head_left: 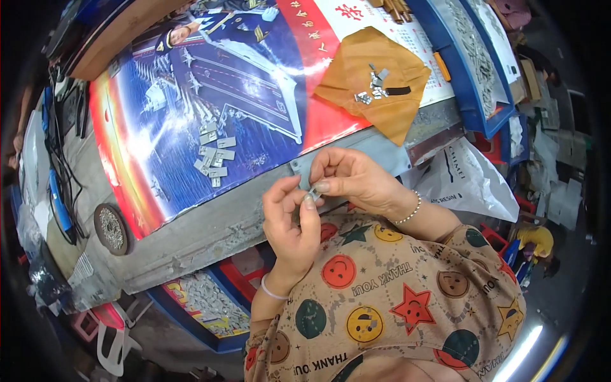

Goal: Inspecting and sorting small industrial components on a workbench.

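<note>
With the fingers of our left hand (289, 229) and right hand (364, 184) pinched on one small piece (314, 195) near the table (191, 247), we seem partway along: grey pieces (217, 155) lie grouped on the poster (245, 89), while silvery bits (378, 79) on the orange sheet (350, 57) look unused.

Orange-brown paper (350, 67); silvery pieces (225, 154); blue tray (492, 126); tan shirt (385, 305), smiley-and-star print.
</note>
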The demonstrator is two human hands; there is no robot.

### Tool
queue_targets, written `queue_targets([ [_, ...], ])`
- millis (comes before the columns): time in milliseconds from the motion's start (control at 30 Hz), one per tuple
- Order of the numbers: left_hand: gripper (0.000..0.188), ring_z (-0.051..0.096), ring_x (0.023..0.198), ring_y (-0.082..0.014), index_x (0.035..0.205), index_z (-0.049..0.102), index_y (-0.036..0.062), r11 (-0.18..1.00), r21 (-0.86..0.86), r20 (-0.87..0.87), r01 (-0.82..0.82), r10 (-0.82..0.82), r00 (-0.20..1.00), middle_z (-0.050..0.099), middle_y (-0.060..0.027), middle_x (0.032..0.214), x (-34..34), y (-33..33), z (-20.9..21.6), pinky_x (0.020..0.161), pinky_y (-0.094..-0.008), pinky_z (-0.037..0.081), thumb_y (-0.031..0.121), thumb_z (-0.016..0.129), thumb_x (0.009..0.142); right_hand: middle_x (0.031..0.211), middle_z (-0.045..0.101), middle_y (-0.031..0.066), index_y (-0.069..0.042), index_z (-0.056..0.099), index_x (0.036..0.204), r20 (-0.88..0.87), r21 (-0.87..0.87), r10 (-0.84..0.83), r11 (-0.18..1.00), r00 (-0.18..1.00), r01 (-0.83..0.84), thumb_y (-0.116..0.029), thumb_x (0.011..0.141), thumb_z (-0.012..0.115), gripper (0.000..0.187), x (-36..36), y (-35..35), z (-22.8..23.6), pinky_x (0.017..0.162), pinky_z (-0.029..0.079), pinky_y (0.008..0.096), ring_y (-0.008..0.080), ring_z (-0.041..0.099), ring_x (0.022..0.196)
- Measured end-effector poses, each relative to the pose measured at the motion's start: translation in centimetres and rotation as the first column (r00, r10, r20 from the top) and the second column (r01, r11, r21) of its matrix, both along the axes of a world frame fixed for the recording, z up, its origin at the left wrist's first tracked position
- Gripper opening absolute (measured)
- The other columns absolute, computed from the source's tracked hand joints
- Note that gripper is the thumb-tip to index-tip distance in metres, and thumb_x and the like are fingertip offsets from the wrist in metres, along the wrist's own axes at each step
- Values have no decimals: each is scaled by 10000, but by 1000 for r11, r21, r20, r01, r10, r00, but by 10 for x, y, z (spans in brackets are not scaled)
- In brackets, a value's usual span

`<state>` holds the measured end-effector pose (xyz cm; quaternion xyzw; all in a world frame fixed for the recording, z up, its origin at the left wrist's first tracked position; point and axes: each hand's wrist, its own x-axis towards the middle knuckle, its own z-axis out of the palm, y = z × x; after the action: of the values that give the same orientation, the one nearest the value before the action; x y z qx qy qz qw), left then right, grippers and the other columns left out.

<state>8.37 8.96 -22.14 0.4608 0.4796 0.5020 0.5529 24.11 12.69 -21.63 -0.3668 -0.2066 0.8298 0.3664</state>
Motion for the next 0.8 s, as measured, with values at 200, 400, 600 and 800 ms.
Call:
queue_targets([
  [200,335,615,791,-127,1225,378,-43,992,-120,153,31,-12,988,609,-82,835,-5,0,7,759,-250,488,-34,478,905,929,595,39,-15,564,998,-25,-14,13,1000,1000,-13,-106,905,607,137,3,-3,2,762,510,242,109,602,831],
  [400,342,629,747,-127,1211,396,-46,996,-77,71,51,-46,996,622,-89,803,-6,-3,5,731,-253,495,-38,498,885,942,585,36,-4,569,997,131,86,54,994,990,-66,-69,912,584,108,6,-7,11,766,518,242,104,600,876],
  [600,375,626,703,-125,1191,432,-49,984,157,-239,80,-41,970,622,-87,736,-4,-6,-5,682,-245,484,-44,541,832,959,582,50,25,559,999,250,161,85,979,964,-128,2,900,567,103,7,-8,17,780,533,256,107,593,896],
  [800,370,575,683,-95,1220,415,-25,992,-78,40,96,-93,995,610,-66,767,-7,-6,3,670,-221,463,-40,509,862,892,599,29,16,587,986,362,329,60,925,930,-187,-34,870,625,132,10,-11,12,686,487,239,83,574,791],
])
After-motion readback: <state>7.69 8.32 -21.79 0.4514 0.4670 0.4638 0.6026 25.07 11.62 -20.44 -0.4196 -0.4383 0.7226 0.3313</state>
